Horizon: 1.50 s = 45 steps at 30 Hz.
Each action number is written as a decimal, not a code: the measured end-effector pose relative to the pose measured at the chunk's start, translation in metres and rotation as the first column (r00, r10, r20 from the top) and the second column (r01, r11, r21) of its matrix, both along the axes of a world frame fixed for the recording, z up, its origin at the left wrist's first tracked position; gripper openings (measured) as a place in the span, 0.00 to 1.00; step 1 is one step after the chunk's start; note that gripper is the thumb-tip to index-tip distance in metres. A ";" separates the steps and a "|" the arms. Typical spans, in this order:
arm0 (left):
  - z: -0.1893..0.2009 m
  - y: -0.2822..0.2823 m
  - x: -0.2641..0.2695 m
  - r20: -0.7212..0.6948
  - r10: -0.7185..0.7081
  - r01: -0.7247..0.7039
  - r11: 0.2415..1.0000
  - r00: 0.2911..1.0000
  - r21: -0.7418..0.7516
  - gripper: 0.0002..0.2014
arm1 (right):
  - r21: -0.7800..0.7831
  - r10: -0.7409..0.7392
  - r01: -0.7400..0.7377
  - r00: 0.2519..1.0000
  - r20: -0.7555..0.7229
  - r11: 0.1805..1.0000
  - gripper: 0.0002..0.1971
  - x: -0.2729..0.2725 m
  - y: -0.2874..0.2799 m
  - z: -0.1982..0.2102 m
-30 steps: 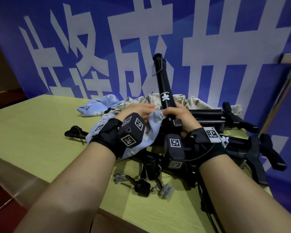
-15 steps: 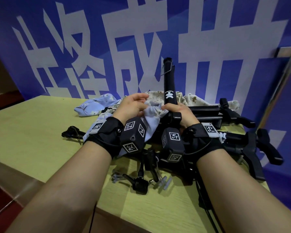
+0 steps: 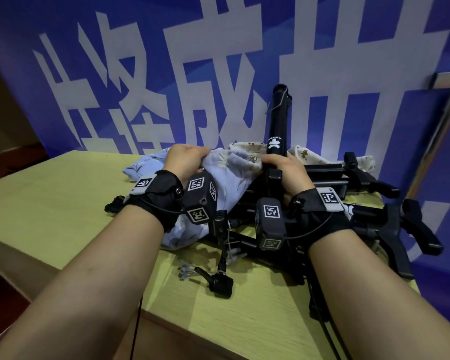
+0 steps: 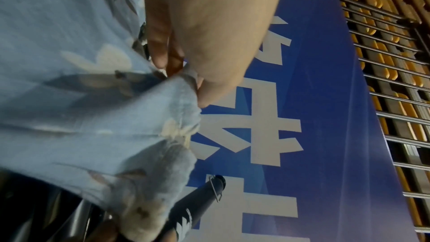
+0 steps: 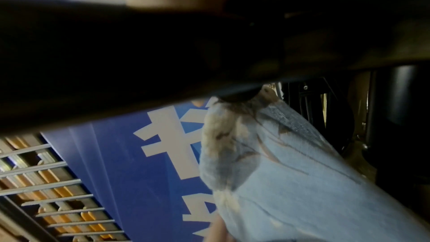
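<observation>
Left hand (image 3: 185, 162): pinches bag (image 3: 226, 178) rim.
Right hand (image 3: 286, 172): clamped on pole (image 3: 278, 126), probably bag rim too.
Bag: mouth stretched between hands; contents hidden.
Table (image 3: 50, 203): tripods (image 3: 390, 229) crowd right edge.

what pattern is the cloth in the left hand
Light blue cloth with pale flowers and brownish leaves; best in the left wrist view.

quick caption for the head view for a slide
Left hand pinches the rim of a pale blue floral cloth bag while the right hand grips a black tripod at a wooden table.
</observation>
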<state>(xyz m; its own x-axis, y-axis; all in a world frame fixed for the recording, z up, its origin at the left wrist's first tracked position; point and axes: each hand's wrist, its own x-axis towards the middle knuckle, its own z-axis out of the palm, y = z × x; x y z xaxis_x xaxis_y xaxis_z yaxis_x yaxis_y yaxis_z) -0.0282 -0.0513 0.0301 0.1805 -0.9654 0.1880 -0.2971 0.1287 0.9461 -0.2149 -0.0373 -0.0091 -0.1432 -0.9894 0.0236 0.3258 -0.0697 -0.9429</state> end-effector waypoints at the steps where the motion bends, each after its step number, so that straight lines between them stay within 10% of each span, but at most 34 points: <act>1: -0.004 0.000 0.001 -0.051 0.013 -0.011 1.000 0.999 0.028 0.08 | 0.002 -0.004 0.004 1.000 -0.003 1.000 0.16 -0.001 0.000 0.001; 17: -0.025 0.000 0.030 0.049 -0.216 0.205 0.963 0.975 0.178 0.19 | -0.032 0.079 -0.073 0.828 0.555 0.997 0.14 -0.018 0.011 0.020; 24: -0.026 0.014 0.022 0.100 -0.202 0.184 0.969 0.974 0.166 0.21 | -0.064 0.040 -0.011 0.883 0.468 0.998 0.03 -0.019 0.014 0.025; 30: -0.031 0.020 0.013 0.253 -0.182 0.174 0.983 0.950 0.055 0.24 | -0.147 0.057 0.025 0.846 0.530 0.989 0.19 -0.017 0.010 0.024; 36: -0.031 0.020 0.012 0.311 -0.060 0.072 0.997 0.949 -0.027 0.26 | -0.081 -0.011 0.047 0.917 0.400 0.996 0.04 -0.020 0.001 0.014; 41: -0.034 0.015 0.012 0.465 0.009 0.024 0.998 0.886 -0.065 0.27 | -0.010 -0.084 0.096 0.913 0.400 0.995 0.25 -0.014 -0.002 0.010; 45: -0.037 0.013 0.014 0.556 0.043 0.011 0.996 0.830 -0.094 0.27 | 0.010 -0.087 0.092 0.896 0.435 0.996 0.22 -0.013 -0.001 0.010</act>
